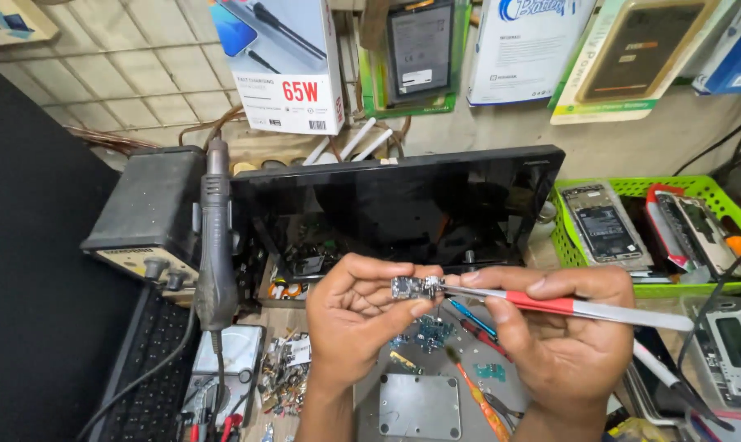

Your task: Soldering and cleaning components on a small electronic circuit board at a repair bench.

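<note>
Probing a small board at mid-bench

Scanning from the left: a hot-air station [145,214] sits at the bench's left, its grey handpiece [215,237] parked upright in front, nozzle up. Below it lies a heap of loose small parts [284,375].

Left hand [354,315] — thumb and fingertips pinched on a small circuit board [409,287], held up off the bench. The board's long axis runs left to right, level, and it lies at the hand's upper right.

Right hand [563,327] — closed around tweezers [567,308] with a red grip. Their long axis points left, tips meeting the board's right end. Both hands are at the board; nothing stands between.

Behind: a dark tablet-like screen [403,205] leaning up. Under the hands, a grey metal plate [420,407], blue board scraps [433,331] and screwdrivers [477,393]. Far right — a green basket [714,192] holding opened phones [600,223].
</note>
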